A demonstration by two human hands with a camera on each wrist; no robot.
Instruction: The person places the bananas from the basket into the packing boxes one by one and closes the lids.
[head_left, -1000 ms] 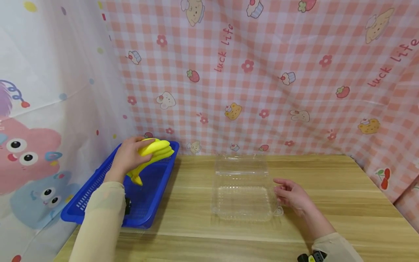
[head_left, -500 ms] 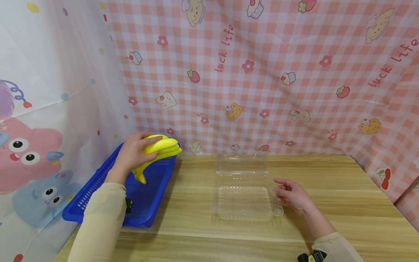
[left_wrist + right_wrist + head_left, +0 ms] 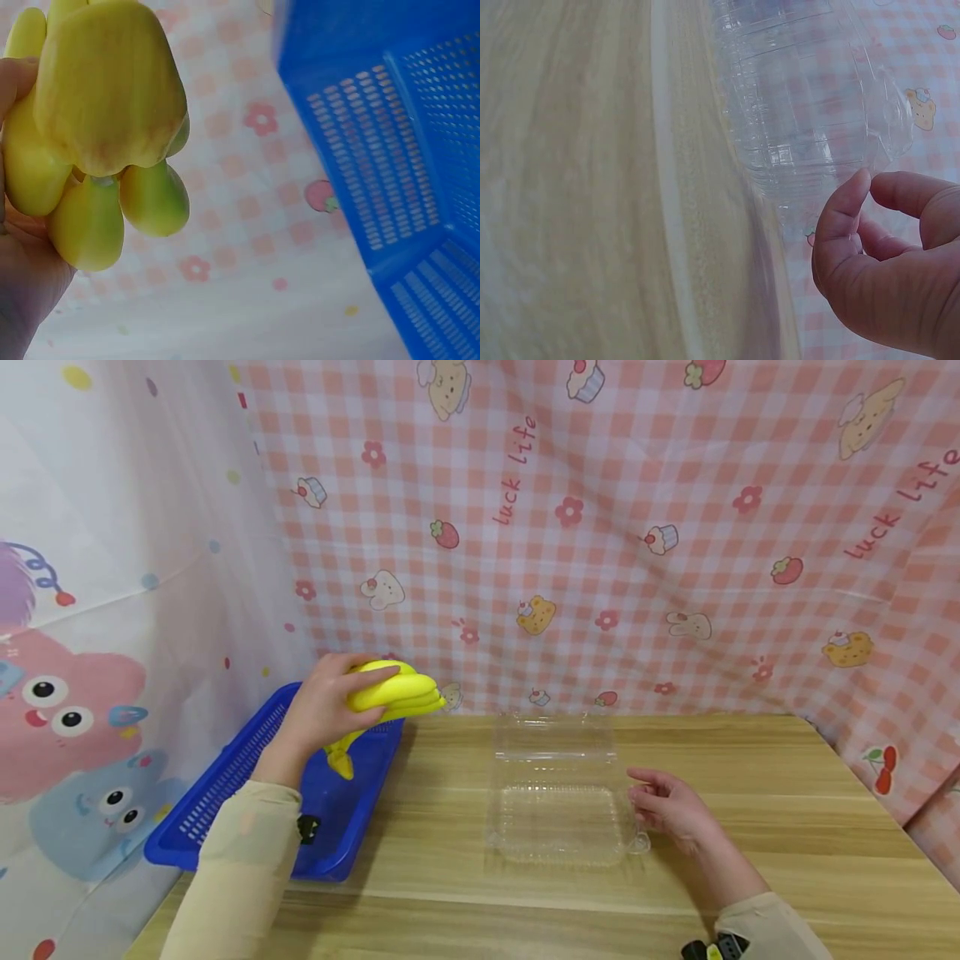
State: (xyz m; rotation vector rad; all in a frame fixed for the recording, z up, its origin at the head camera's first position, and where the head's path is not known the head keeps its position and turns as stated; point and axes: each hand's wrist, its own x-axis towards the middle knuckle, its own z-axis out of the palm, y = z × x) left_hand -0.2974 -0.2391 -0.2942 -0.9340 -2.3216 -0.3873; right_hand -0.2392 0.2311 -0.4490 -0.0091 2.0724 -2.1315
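Note:
My left hand [image 3: 330,702] grips a bunch of yellow bananas [image 3: 397,689], held up over the far right part of a blue plastic basket [image 3: 337,860]. The stem end hangs down below the palm. In the left wrist view the bananas [image 3: 112,90] fill the upper left, with part of the hand [image 3: 30,262] behind them. A clear plastic clamshell box [image 3: 558,827] lies on the table with its lid folded back. At its right edge is my right hand [image 3: 675,810]; in the right wrist view its thumb and index finger [image 3: 904,191] pinch the rim of the box [image 3: 795,112].
A small black object [image 3: 307,828] shows at the basket's near end. The wooden table [image 3: 442,893] runs up to a pink checked curtain [image 3: 465,568] behind, and a white printed curtain [image 3: 150,693] hangs at the left. A black device [image 3: 712,947] sits at the right wrist.
My left hand has lifted the bananas slightly and carried them to the right, toward the basket's far right edge. The right hand and the clear box have stayed in place.

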